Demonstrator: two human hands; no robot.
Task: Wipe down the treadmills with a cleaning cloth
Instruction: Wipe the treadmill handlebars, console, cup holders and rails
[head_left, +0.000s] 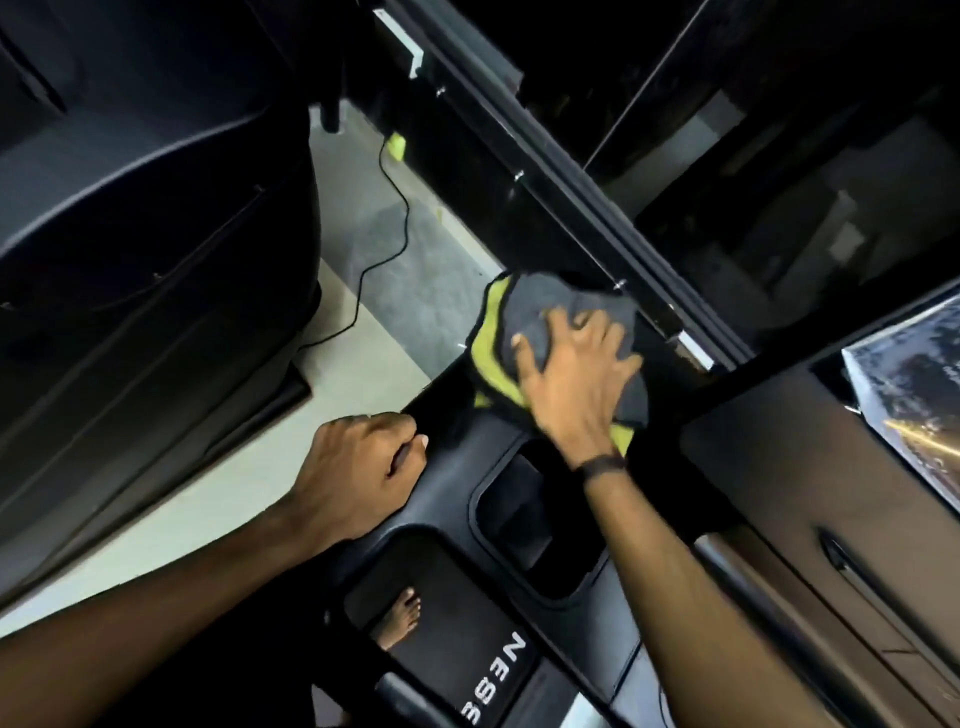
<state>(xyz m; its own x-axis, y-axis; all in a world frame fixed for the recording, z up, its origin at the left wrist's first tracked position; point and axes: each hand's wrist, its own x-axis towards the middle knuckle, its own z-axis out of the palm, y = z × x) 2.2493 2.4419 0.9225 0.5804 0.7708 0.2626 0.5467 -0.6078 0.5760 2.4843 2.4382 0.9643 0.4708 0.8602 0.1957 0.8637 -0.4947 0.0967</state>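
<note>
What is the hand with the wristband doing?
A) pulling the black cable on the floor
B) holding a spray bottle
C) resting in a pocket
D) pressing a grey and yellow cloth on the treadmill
D: the right hand lies spread on the grey and yellow cloth, pressing it against the black treadmill console.

The right hand is pressing the cloth flat on the treadmill console, and the dark rail is running diagonally just beyond it, closing off the far side. The left hand is gripping the console's left edge. Left of that edge, open floor is lying free, a thin cable trailing across it. Another dark machine is walling in the far left.
</note>
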